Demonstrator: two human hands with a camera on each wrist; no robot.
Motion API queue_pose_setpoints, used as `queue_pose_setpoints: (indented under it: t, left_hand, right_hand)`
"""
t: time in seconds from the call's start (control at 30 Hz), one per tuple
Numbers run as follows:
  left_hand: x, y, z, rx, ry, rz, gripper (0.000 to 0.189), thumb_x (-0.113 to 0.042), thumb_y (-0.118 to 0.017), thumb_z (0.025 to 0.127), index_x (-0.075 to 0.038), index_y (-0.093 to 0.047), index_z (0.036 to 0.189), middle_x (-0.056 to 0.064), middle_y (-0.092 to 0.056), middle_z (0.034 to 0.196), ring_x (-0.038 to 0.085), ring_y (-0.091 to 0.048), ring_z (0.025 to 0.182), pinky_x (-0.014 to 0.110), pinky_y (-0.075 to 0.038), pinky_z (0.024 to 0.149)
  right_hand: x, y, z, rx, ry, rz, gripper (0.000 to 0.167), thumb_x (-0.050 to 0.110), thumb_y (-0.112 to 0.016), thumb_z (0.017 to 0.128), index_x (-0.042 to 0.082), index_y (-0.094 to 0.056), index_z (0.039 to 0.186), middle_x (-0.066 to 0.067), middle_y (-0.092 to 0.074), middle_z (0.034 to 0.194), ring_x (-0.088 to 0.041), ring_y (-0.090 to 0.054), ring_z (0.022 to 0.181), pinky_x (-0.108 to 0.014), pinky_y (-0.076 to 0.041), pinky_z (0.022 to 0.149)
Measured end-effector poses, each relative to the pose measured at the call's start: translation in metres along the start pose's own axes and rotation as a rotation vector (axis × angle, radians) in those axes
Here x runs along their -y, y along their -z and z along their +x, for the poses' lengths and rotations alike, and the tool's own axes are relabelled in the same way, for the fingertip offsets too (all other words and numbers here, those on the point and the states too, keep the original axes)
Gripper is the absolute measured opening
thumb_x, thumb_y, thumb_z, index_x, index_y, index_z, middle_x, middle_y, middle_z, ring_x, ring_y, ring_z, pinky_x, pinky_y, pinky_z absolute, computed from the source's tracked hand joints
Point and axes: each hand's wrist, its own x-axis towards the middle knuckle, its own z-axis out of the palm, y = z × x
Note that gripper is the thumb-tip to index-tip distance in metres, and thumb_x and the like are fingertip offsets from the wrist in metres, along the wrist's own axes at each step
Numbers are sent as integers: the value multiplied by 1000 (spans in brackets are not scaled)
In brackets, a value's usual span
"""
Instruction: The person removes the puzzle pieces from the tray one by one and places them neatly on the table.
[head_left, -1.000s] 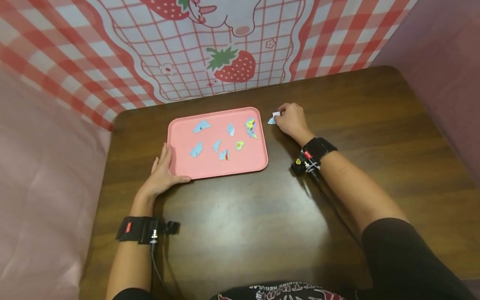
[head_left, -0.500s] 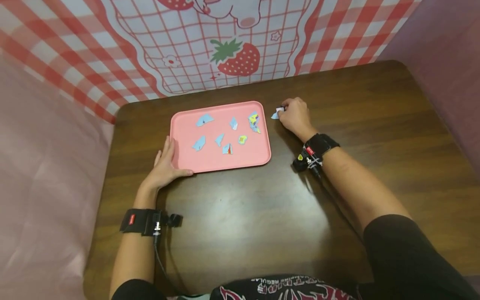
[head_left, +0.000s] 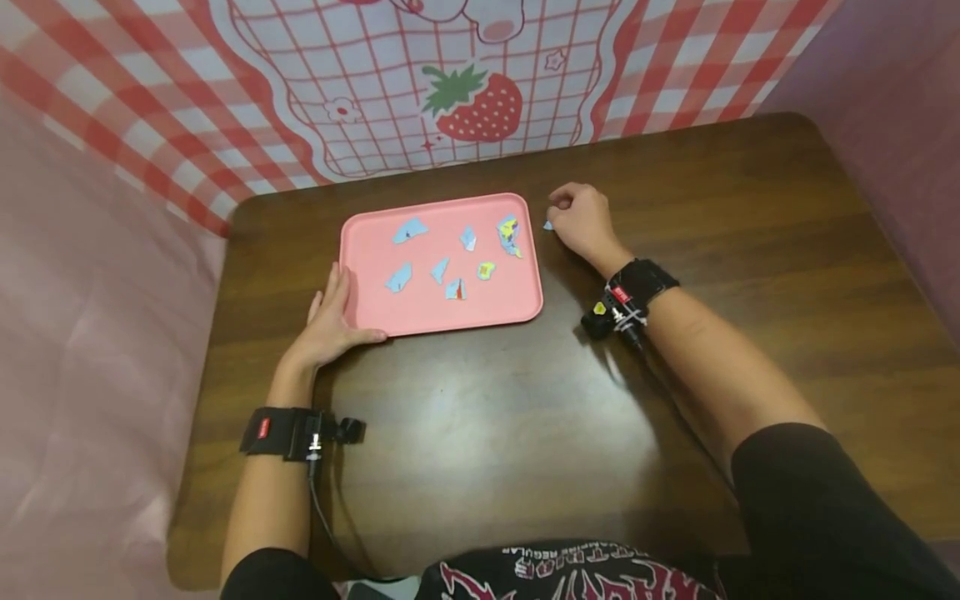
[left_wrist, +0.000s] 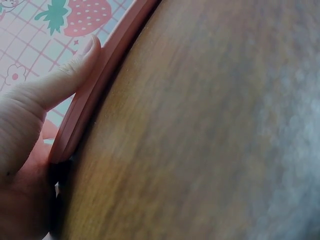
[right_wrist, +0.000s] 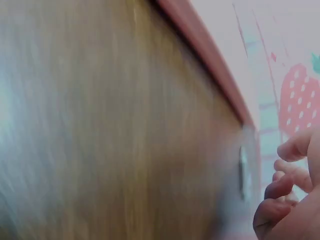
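tray: pink [head_left: 420,317], on the table [head_left: 525,433], seven torn pieces [head_left: 400,277] lying apart on it
left hand: [head_left: 328,327] at the tray's 8 o'clock, thumb and fingers spread around its corner
right hand: [head_left: 583,221] beyond the tray's rim at 2 o'clock, fingers curled; cannot tell whether they pinch
blue scrap: [head_left: 548,225] between tray and right hand, mostly hidden
cloth: [head_left: 480,108] strawberry-printed, at 12 o'clock

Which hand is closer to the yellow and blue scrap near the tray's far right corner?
Right. The right hand is right of the scrap, off the tray; the left hand is at the tray's near left corner.
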Motion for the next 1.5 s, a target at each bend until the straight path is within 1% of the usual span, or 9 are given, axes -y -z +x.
queue_pose_setpoints:
  t: [0.13, 0.23, 0.3, 0.4, 0.5, 0.57, 0.73, 1.07, 1.5]
  left_hand:
    - [0, 1, 0, 0, 16, -9, 132, -39, -89, 76, -12, 9, 161, 3, 22, 166, 18, 17, 152, 48, 14, 119]
    - [-1, 1, -1, 0, 17, -6, 132, -39, -89, 76, -11, 9, 161, 4, 22, 165, 18, 17, 152, 48, 14, 119]
    - [-1, 2, -1, -1, 10, 4, 132, -39, -89, 77, -10, 10, 160, 5, 23, 165, 20, 17, 152, 49, 14, 119]
    - [-1, 2, -1, -5, -7, 15, 131, -38, -88, 78, -10, 10, 160, 7, 22, 166, 23, 15, 152, 50, 14, 119]
    - [0, 1, -1, -7, -8, 5, 131, -37, -88, 78, -10, 10, 160, 7, 22, 166, 24, 15, 152, 50, 14, 118]
    - [0, 1, 0, -6, -1, 2, 131, -37, -88, 78, -10, 10, 160, 7, 22, 166, 24, 15, 152, 50, 14, 119]
    - [0, 0, 0, -3, 5, 16, 131, -38, -88, 78, -9, 9, 160, 7, 22, 165, 23, 15, 152, 50, 13, 119]
    - [-2, 1, 0, -8, 7, 18, 132, -40, -88, 77, -9, 9, 161, 6, 22, 166, 23, 15, 152, 50, 14, 119]
    - [-7, -1, -3, -11, 1, 3, 130, -37, -88, 78, -8, 7, 161, 8, 21, 166, 23, 15, 152, 50, 13, 119]
  right_hand:
    - [22, -12, -12, 69, 166, -38, 24, 6, -61, 87, -2, -73, 106, -15, -61, 91, -29, -57, 88, -41, -45, 84]
    - [39, -22, -22, 183, 274, -99, 22, 6, -63, 88, -1, -74, 105, -13, -63, 91, -27, -58, 86, -39, -46, 79]
    - [48, -28, -28, 259, 330, -167, 22, 6, -63, 89, 0, -75, 107, -13, -64, 93, -26, -59, 87, -39, -48, 78]
    - [56, -36, -37, 341, 369, -288, 25, 12, -64, 92, 4, -75, 113, -10, -65, 99, -25, -61, 91, -41, -51, 78]
    - [61, -43, -43, 389, 378, -394, 27, 19, -65, 93, 10, -76, 116, -8, -62, 104, -25, -61, 94, -46, -53, 76]
    - [62, -46, -45, 405, 380, -450, 25, 23, -65, 93, 14, -76, 113, -7, -60, 105, -27, -62, 94, -50, -54, 74]
    - [62, -51, -49, 431, 392, -522, 19, 24, -63, 95, 15, -75, 106, -8, -58, 104, -32, -63, 88, -54, -54, 69]
    - [61, -53, -49, 443, 335, -513, 26, 23, -65, 94, 16, -73, 118, -8, -56, 104, -30, -62, 89, -52, -53, 72]
    - [60, -49, -53, 408, 367, -502, 26, 24, -69, 93, 14, -71, 117, -8, -56, 107, -33, -65, 87, -52, -55, 71]
